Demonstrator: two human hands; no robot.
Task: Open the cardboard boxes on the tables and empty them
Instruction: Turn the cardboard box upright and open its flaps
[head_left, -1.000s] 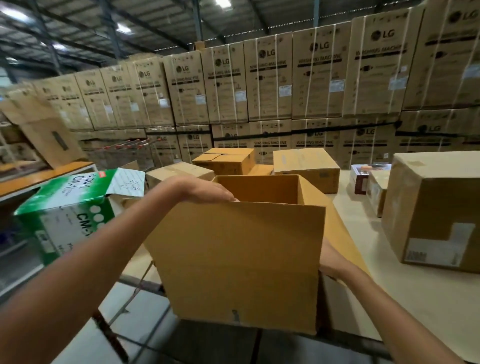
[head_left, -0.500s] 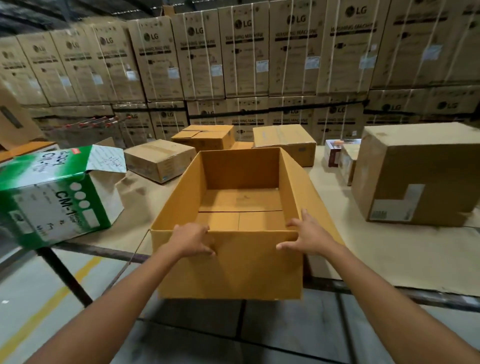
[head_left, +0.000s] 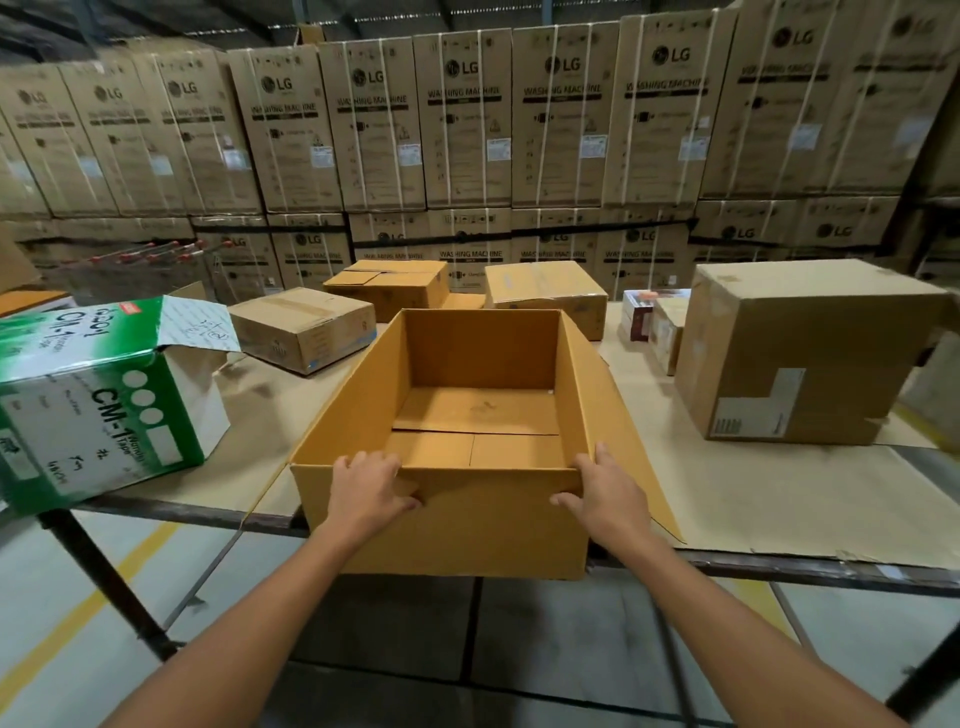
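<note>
An open, empty yellow-brown cardboard box (head_left: 483, 364) sits at the table's near edge, its front wall overhanging the edge. Its flaps are spread outward. My left hand (head_left: 366, 491) grips the near rim on the left, fingers curled over the top edge. My right hand (head_left: 605, 493) holds the near right corner, thumb inside and fingers on the front wall. Only the bare bottom flaps show inside the box.
A green and white box (head_left: 98, 405) with a lifted flap stands at the left. A large sealed box (head_left: 800, 353) is on the right; three smaller closed boxes (head_left: 304, 327) and small packages (head_left: 652, 317) lie behind. Stacked washing machine cartons (head_left: 467, 130) wall the back.
The box went from being held tilted up in front of me to standing flat on the table edge. Both hands shifted to its near rim.
</note>
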